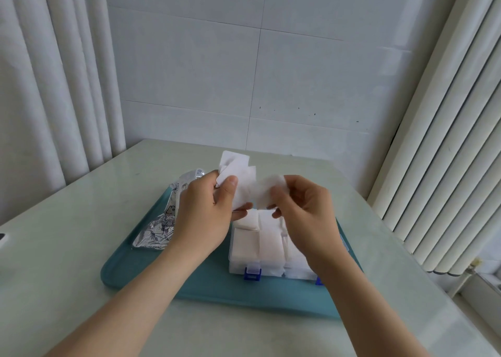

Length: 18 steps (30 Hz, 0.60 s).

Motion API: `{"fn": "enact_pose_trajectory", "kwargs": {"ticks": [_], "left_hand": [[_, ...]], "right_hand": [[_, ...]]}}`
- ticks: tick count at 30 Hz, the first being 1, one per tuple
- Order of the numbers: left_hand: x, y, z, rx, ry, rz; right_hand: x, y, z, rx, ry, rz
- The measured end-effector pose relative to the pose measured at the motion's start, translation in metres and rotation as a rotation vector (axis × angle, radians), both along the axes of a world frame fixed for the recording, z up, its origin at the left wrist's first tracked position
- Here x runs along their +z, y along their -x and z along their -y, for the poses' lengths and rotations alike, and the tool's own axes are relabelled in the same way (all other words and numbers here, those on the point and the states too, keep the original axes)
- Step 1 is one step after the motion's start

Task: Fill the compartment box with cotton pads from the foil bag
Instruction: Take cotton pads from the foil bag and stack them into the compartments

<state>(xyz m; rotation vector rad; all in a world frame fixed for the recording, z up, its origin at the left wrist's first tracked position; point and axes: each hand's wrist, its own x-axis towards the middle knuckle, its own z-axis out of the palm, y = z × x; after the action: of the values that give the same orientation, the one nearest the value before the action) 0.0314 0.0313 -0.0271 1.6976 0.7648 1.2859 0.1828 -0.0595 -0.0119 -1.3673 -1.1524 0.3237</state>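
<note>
Cotton pads (pixel 238 177): small fanned stack, square, white, pinched between thumb and fingers of left hand (pixel 206 215). Single pad (pixel 268 191): blurred, pinched at its edge by right hand (pixel 306 215). Both lots held in the air, meeting at the middle; touching or only overlapping, cannot tell

Compartment box (pixel 271 271): clear plastic, blue latch (pixel 252 273) on near side, just below the hands, at 6 o'clock of them; long axis 9 to 3 o'clock; visible compartments packed with pads. Right hand judged nearer, over the box's 3 o'clock half

Foil bag (pixel 160 226): crumpled, at 9 o'clock of the box, partly behind the left wrist

Surface: teal tray (pixel 151 272) on pale green table (pixel 67 221)

Room: white tiled wall (pixel 244 58) at 12 o'clock, white curtain (pixel 54 85) at 9 o'clock, ribbed white panels (pixel 447 140) at 3 o'clock
</note>
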Motion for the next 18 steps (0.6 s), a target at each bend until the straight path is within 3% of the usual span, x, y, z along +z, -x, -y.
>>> {"fn": "enact_pose_trajectory", "kwargs": {"ticks": [2, 7, 18], "left_hand": [[0.003, 0.002, 0.0, 0.053, 0.016, 0.008], [0.004, 0.003, 0.001, 0.111, 0.009, -0.029], [0.001, 0.004, 0.003, 0.205, -0.108, -0.187]], "right_hand": [[0.002, -0.006, 0.002, 0.045, 0.039, -0.013], [-0.009, -0.006, 0.001, 0.139, 0.319, 0.257], [-0.017, 0.006, -0.002, 0.017, 0.364, 0.467]]}}
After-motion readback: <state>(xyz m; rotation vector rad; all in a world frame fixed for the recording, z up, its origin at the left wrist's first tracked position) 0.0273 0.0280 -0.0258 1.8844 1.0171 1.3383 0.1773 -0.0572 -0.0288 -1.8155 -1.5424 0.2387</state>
